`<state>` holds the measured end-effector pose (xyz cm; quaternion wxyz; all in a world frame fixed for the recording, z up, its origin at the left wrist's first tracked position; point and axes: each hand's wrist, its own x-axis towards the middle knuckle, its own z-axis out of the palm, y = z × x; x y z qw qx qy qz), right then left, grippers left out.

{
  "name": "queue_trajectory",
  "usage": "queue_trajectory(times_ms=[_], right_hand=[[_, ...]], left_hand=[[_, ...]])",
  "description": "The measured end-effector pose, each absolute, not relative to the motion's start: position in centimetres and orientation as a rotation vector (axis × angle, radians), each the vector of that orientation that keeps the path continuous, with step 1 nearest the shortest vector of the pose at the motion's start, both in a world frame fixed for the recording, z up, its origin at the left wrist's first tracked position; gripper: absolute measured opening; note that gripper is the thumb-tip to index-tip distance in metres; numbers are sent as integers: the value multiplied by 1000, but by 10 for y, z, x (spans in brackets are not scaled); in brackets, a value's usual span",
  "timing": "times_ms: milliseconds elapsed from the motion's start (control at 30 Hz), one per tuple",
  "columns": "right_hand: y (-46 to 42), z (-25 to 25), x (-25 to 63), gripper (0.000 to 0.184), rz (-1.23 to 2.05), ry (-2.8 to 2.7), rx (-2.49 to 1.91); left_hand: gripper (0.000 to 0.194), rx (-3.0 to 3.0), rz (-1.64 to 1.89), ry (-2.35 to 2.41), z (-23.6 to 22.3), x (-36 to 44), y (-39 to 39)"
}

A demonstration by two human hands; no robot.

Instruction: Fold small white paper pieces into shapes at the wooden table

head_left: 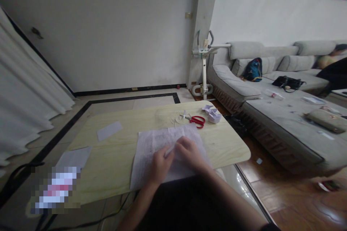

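Both my hands meet over a large printed sheet [146, 144] spread at the near side of the wooden table. A small white folded piece of paper [170, 150] is pinched between them. My left hand [162, 162] grips its lower left end, with the fingers closed. On the other end, my right hand [188, 151] is also closed, its fingers curled over the paper. Beyond the sheet lie red-handled scissors [197, 120], beside thin paper scraps [175, 121]. Folded paper shapes [214, 115] sit at the table's far right corner.
On the left of the table [121, 173] lie a white paper rectangle [109, 131] and a stack of sheets [74, 158]. A grey sofa [276, 119] with bags stands to the right; a person [329, 61] is at its far end. An exercise machine [204, 68] stands behind.
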<state>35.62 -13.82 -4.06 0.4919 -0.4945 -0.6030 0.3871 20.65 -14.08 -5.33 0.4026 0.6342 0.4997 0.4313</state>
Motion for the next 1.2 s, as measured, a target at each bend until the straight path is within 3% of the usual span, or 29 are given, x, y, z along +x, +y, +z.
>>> queue_trajectory(times_ms=[533,833,1200], right_hand=[[-140,-44,363,7,859,-1503,-1290],[-140,-45,366,19,873,-1565,-1351],[-141,-41,366,20,740,-1599,-1405]], left_hand=[[33,1425,1164,1270,-49,206,-142],[34,1458,1146,1238,-52,206,-141],[32,1489,1139,1247,-49,208,-142]])
